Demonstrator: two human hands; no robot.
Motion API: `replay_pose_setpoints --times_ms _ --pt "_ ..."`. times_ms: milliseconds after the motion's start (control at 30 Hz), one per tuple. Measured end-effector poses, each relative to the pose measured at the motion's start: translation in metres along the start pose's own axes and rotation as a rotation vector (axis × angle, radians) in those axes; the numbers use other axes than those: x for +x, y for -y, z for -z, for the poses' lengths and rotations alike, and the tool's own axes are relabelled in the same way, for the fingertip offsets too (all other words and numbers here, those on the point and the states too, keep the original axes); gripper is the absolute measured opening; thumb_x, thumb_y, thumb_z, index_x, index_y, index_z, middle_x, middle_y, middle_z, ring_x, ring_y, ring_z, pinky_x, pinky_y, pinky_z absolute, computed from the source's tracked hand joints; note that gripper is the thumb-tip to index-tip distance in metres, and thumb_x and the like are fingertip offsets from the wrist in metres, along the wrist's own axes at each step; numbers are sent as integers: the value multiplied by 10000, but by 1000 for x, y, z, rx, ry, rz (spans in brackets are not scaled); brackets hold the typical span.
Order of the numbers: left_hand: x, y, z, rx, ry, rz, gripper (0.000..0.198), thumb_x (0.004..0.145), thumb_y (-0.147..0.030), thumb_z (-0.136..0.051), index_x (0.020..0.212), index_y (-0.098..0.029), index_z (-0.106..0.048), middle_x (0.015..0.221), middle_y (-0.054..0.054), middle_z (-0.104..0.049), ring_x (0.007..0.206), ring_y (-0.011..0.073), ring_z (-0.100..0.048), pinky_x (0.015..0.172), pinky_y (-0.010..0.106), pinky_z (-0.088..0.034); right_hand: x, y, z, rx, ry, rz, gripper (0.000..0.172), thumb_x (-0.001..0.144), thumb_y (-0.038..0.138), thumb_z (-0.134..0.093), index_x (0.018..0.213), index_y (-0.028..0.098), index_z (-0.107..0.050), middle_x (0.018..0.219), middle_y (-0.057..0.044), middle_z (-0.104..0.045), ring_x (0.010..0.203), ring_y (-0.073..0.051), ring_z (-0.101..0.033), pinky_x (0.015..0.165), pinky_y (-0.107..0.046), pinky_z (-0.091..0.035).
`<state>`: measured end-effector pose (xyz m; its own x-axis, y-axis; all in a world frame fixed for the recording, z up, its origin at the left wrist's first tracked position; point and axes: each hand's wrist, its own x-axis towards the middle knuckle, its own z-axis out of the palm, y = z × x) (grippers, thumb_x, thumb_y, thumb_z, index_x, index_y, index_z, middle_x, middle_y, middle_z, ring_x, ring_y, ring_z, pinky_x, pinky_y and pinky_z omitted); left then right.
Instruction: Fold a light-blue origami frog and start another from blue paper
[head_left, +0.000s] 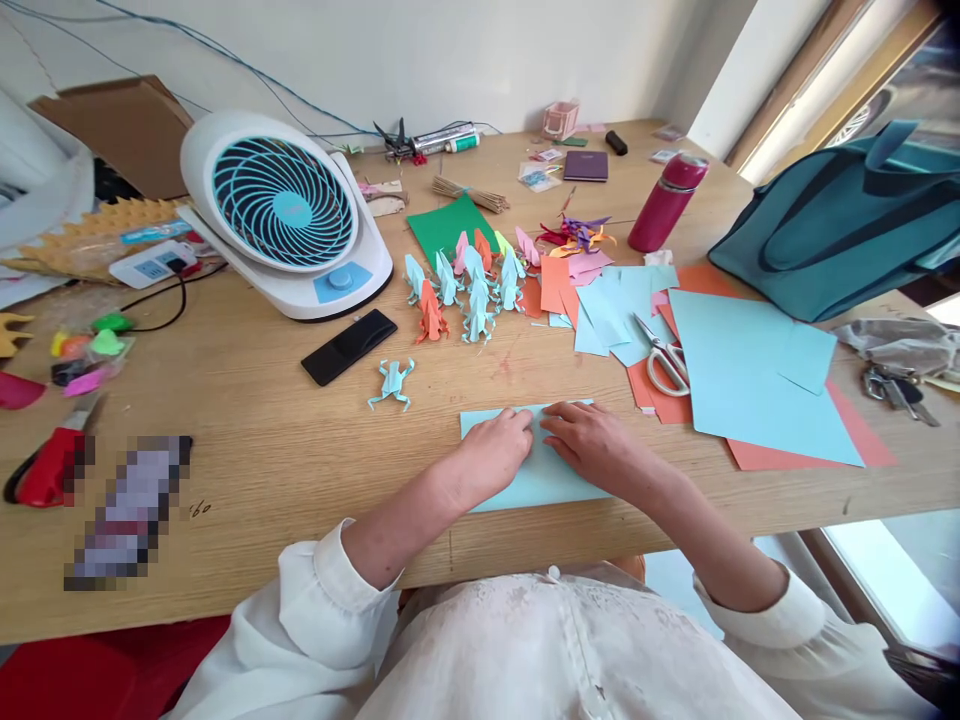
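Note:
A light blue sheet of paper (551,487), looking like a folded rectangle, lies flat near the table's front edge. My left hand (496,447) presses down on its middle with curled fingers held together. Beside it, my right hand (596,440) rests on the paper, fingers stretched and slightly apart. The two hands nearly meet at the paper's far side; their undersides are hidden. Left of the paper sits a light blue folded paper frog (391,384). Behind it stand several similar paper figures, including an orange one (430,312) and a blue one (478,310).
White-handled scissors (666,362) lie on loose paper scraps, near large blue sheets (750,370). A fan (289,210) and black case (349,347) are at left, with a red-handled cutter (54,465) nearer. A red bottle (667,203) and teal bag (817,235) stand at right.

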<state>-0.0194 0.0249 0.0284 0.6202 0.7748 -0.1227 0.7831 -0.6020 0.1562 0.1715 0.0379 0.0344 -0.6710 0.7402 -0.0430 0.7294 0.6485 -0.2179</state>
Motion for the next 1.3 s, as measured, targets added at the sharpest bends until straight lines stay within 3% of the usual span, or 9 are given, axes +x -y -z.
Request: replay_pose_setpoints --times_ms 233,433,633,767,933,1300 --pt "2 -1 4 -1 35 -7 225 965 -119 -373 1024 -139 -589 1094 85 -622 1028 225 -588 775 318 -506 -4 4 -3 23 -14 -37 220 974 205 -487 1126 164 -640 1235 -141 -640 1143 -272 -609 968 -411 -453" --pt "2 0 0 29 37 -20 184 963 -136 -419 1046 -159 -581 1116 72 -616 1048 222 -582 803 319 -519 -15 25 -9 -3 -50 -123 294 982 284 -478 1213 141 -592 1364 -172 -570 1231 -305 -549 963 -450 -476" --pt "3 -1 0 31 67 7 207 945 -124 -445 1098 -181 -571 1200 77 -594 1088 220 -574 808 325 -525 -28 40 -9 -44 -32 -114 219 983 279 -476 1088 148 -617 1285 -154 -612 1093 -283 -607 837 -411 -523" --pt "3 -4 6 32 82 9 165 941 -175 -491 1086 -168 -570 1205 90 -586 1121 227 -559 843 335 -521 -37 43 -10 -42 -16 -93 187 972 278 -504 1049 159 -626 1273 -140 -610 1085 -275 -603 843 -399 -526" --pt "2 -9 10 57 49 31 194 893 -266 -607 1055 -164 -577 1174 83 -582 1105 241 -562 755 335 -540 -47 45 -12 -45 5 -78 192 976 268 -498 1049 158 -637 1200 -140 -625 1016 -261 -618 834 -398 -522" --pt "4 -22 15 88 35 78 296 863 -329 -644 1075 -133 -580 1166 117 -568 1103 260 -553 715 333 -547 -63 44 -15 -47 67 -32 227 977 291 -487 1044 144 -647 1070 -122 -622 889 -256 -591 748 -393 -501"
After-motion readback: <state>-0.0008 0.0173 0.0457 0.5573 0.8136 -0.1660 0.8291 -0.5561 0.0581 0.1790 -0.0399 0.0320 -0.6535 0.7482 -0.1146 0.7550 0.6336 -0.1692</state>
